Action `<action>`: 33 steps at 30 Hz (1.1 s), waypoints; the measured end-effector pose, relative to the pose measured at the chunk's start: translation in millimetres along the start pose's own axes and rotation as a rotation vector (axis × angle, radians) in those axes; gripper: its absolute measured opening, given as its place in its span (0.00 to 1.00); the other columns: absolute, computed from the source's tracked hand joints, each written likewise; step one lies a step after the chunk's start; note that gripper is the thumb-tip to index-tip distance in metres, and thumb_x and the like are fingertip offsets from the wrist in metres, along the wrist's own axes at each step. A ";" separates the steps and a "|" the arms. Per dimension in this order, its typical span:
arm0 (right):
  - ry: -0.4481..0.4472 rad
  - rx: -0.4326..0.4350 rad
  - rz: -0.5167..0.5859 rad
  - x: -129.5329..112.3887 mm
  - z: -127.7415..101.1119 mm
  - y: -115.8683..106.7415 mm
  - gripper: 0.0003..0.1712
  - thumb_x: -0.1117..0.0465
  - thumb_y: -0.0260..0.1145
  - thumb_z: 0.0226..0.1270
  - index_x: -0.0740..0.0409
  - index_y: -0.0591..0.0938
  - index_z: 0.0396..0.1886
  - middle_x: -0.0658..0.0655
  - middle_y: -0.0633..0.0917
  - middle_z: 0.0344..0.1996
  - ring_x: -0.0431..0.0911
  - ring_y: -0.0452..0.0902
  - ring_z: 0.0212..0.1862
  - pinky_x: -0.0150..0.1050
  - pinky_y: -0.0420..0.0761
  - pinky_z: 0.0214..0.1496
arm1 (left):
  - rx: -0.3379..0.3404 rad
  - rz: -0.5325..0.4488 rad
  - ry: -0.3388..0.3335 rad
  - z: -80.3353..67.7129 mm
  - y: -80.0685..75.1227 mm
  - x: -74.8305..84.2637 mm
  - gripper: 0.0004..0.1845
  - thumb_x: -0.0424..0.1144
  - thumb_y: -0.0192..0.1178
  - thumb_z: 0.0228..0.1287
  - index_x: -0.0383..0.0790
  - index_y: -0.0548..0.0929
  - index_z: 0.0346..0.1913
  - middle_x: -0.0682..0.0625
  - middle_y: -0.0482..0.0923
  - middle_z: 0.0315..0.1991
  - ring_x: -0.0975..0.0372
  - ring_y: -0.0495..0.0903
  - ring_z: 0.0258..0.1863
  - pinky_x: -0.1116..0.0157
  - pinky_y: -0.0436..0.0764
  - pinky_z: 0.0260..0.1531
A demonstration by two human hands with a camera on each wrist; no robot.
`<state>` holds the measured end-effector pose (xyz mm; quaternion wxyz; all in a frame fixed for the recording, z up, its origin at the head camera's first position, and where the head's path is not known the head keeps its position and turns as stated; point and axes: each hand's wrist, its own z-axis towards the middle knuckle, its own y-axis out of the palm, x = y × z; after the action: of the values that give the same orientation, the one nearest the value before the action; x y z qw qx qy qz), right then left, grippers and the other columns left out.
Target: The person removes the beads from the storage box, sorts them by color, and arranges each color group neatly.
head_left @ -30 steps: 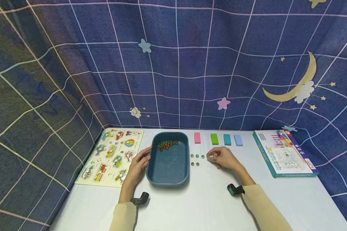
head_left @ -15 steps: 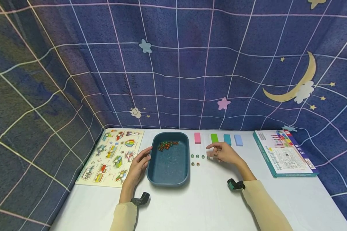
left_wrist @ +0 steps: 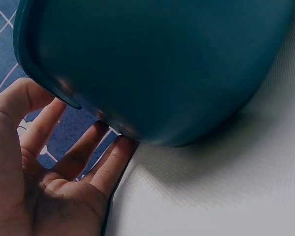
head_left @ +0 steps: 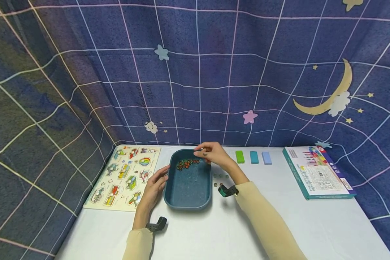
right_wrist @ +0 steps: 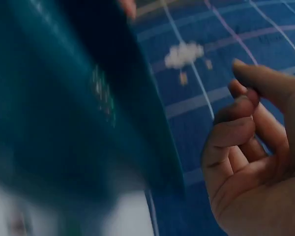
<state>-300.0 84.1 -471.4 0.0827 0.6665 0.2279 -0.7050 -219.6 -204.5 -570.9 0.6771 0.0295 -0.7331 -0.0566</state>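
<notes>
A dark teal plastic bin (head_left: 188,196) holds a cluster of small, shiny, marble-like beads (head_left: 186,164) in red and green near its far side. My left hand (head_left: 154,186) rests against the bin's left wall, and the left wrist view shows its fingers (left_wrist: 115,164) reaching to the outer wall below the rim. Over the bin's far right corner hovers my right hand (head_left: 213,153), fingers loosely curled and nothing visible between them. On the table right of the bin, several similar beads (head_left: 215,184) lie in two rows, partly hidden by my right forearm.
Green (head_left: 239,156), teal (head_left: 254,157) and light-blue blocks (head_left: 266,158) stand along the table's back. A picture puzzle board (head_left: 123,177) lies left of the bin. At the right lies a flat teal-edged box (head_left: 318,173). A patterned curtain (head_left: 214,90) borders the table.
My right hand has let go of a bead at the right end of the far row and moved left over the bin. It now covers the pink block. My left hand stays put.
</notes>
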 end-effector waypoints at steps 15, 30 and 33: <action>0.160 -0.009 -0.248 26.6 46.1 79.1 0.10 0.65 0.79 0.62 0.61 0.93 0.43 0.64 0.91 0.28 0.40 0.73 0.18 0.33 0.74 0.20 | -0.022 0.007 -0.001 -1.5 -1.8 -0.5 0.27 0.35 0.58 0.78 0.37 0.72 0.77 0.36 0.69 0.77 0.66 0.81 0.61 0.73 0.84 0.58; 0.118 0.017 -0.485 30.0 44.8 79.0 0.10 0.62 0.83 0.57 0.54 0.95 0.40 0.53 0.94 0.32 0.35 0.77 0.23 0.27 0.77 0.25 | -0.018 0.003 0.001 -0.2 0.0 2.3 0.28 0.36 0.59 0.77 0.37 0.72 0.77 0.37 0.69 0.77 0.69 0.81 0.60 0.73 0.84 0.59; 0.119 0.008 -0.418 26.1 44.2 73.0 0.09 0.61 0.81 0.60 0.55 0.94 0.41 0.54 0.93 0.28 0.36 0.77 0.20 0.28 0.76 0.23 | -0.020 0.008 0.001 -1.2 -1.0 1.8 0.28 0.36 0.58 0.78 0.36 0.72 0.77 0.36 0.69 0.77 0.69 0.82 0.60 0.74 0.84 0.58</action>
<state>-311.7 5.4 -512.0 -0.0816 0.6456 0.3627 -0.6671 -218.5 -205.8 -569.1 0.6779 0.0198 -0.7324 -0.0610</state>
